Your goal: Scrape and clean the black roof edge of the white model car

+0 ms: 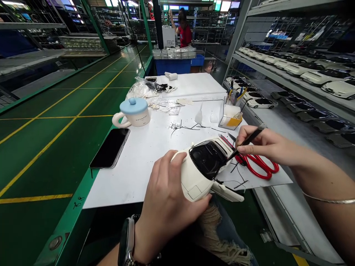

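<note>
A cream-white model car (194, 177) with a black roof and glass is held at the front edge of the white table. My left hand (169, 192) is closed round its near end, fingers on one side and thumb on the other. One car door (227, 192) stands swung out toward me. My right hand (256, 142) pinches black tweezers (251, 136), their tips at the car's open door side. Red-handled scissors (259, 166) lie beneath and beside my right hand, among thin black strips. The inside of the car is mostly hidden.
A lidded mug (138, 116) and a phone (110, 148) are on the left of the table (124, 186). A clear tool holder (230, 116) stands back right; plastic bags (141, 88) lie behind. Racks of model cars (316, 74) line the right. A person in red (184, 35) is farther back.
</note>
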Demonstrator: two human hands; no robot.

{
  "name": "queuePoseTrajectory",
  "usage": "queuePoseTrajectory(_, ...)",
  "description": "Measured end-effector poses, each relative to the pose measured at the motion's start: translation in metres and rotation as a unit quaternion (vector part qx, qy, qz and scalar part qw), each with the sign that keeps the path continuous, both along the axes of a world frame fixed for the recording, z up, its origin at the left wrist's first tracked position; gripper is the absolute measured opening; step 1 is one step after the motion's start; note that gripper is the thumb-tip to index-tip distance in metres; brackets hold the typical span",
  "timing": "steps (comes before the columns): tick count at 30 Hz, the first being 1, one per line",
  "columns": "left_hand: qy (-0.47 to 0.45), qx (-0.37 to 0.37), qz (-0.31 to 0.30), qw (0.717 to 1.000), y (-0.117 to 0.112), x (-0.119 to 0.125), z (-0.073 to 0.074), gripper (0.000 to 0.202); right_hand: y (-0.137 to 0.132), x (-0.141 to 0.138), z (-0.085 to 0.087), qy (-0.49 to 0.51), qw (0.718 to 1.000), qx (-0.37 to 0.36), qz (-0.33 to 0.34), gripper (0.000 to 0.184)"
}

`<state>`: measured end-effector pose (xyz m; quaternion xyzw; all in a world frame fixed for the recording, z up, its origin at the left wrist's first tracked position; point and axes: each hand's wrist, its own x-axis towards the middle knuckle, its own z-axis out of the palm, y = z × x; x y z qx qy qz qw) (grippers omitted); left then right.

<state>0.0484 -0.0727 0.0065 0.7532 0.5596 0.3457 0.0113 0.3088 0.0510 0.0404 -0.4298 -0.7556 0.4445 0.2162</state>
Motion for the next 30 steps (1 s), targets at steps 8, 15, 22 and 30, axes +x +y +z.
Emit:
queuePoseTrajectory(8, -0.021, -0.018, -0.002, 1.0, 0.006, -0.006, -0.006, 0.078, 0.004, 0.005, -0.031, 0.166, 0.966, -0.195, -0.029, 0.026)
queuePoseTrajectory(15, -0.045, -0.039, -0.006, 0.998, 0.015, -0.019, -0.024, 0.082, -0.02, 0.008, -0.034, 0.261, 0.956, -0.127, -0.037, 0.017)
queuePoseTrajectory(22, -0.039, -0.067, -0.003, 0.997, 0.022, -0.033, -0.055, 0.083, -0.042, -0.01, -0.054, 0.288, 0.956, -0.039, -0.038, 0.009)
queuePoseTrajectory(30, -0.008, -0.097, 0.019, 0.995, 0.026, -0.035, -0.077, 0.08, -0.067, -0.019, -0.078, 0.343, 0.937, 0.031, -0.058, 0.011)
